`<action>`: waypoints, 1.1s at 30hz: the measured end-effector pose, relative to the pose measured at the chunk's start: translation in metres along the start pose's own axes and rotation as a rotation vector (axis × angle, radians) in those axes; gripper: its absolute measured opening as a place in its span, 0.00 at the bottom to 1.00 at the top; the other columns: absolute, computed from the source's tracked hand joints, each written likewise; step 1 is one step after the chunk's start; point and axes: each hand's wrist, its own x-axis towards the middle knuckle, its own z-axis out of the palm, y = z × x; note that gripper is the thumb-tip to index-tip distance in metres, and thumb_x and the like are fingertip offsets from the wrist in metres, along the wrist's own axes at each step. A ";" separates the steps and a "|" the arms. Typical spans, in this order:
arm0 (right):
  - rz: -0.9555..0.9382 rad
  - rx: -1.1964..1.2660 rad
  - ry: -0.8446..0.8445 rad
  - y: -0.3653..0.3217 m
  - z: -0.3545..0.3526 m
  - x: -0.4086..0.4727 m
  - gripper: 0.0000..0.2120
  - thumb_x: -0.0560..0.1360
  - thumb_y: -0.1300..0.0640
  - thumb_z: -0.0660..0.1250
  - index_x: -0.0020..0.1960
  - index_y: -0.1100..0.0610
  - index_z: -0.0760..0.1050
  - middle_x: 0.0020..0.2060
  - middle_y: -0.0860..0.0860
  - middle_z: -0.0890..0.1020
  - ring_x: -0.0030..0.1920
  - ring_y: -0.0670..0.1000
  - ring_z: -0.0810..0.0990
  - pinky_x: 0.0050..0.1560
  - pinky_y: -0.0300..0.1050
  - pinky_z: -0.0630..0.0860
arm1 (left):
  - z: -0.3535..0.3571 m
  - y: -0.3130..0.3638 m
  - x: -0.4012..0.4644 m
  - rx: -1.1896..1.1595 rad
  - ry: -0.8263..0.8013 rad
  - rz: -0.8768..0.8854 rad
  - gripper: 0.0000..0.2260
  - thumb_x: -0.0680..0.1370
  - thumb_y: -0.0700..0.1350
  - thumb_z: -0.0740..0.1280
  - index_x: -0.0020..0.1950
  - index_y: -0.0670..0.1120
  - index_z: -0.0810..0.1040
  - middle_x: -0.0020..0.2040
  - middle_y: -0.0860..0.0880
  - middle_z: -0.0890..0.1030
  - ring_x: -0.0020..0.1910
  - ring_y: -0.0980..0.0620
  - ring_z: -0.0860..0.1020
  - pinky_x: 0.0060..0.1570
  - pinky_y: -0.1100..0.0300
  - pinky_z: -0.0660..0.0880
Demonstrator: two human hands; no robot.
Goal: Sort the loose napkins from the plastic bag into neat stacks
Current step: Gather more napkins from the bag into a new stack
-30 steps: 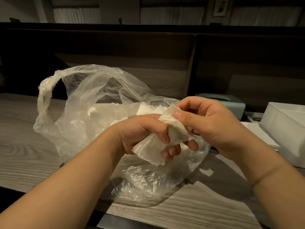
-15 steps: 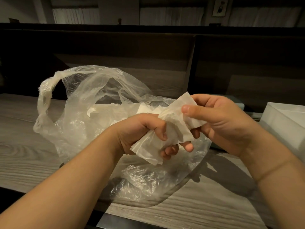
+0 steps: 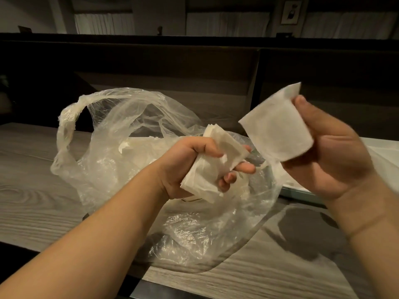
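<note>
- Two hands up over the plastic bag [image 3: 133,160], both holding paper.
- Left hand [image 3: 194,162]: fingers curled round a crumpled wad of napkins [image 3: 211,169], directly above the bag's right half. Wad sticks out above and below the fist.
- Right hand [image 3: 332,156]: thumb pinching a single napkin [image 3: 278,130] against the fingers, palm toward the camera. Napkin is flat and roughly square, held up right of the bag and higher than the wad, clear of it. Slight motion blur here.
- Bag: clear, crumpled, lying on the grey wood-grain surface [image 3: 32,190], handle loop standing up at its left end. More white napkins visible inside through the plastic, behind the left hand.
- Right of the bag, behind the right hand: edge of something white on a pale teal object; can't tell what.
</note>
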 end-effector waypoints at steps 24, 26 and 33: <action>-0.343 -0.949 0.103 0.053 0.008 0.004 0.03 0.76 0.49 0.72 0.48 0.46 0.82 0.40 0.45 0.83 0.41 0.50 0.81 0.36 0.48 0.82 | 0.011 -0.005 0.001 0.202 0.027 -0.012 0.24 0.78 0.63 0.63 0.66 0.48 0.80 0.49 0.40 0.80 0.43 0.42 0.78 0.47 0.51 0.77; -0.371 -0.959 0.098 0.055 0.006 0.005 0.02 0.76 0.49 0.72 0.48 0.45 0.81 0.39 0.45 0.81 0.38 0.48 0.79 0.34 0.47 0.81 | 0.012 -0.006 0.000 0.200 0.045 0.013 0.20 0.75 0.55 0.71 0.63 0.45 0.80 0.48 0.39 0.79 0.43 0.41 0.77 0.46 0.50 0.75; -0.538 -1.034 0.192 0.061 0.000 0.009 0.11 0.82 0.56 0.65 0.62 0.46 0.70 0.48 0.46 0.75 0.45 0.45 0.78 0.44 0.38 0.77 | 0.008 -0.002 0.000 0.057 0.035 -0.026 0.20 0.75 0.47 0.66 0.62 0.36 0.74 0.46 0.39 0.80 0.44 0.43 0.79 0.49 0.53 0.77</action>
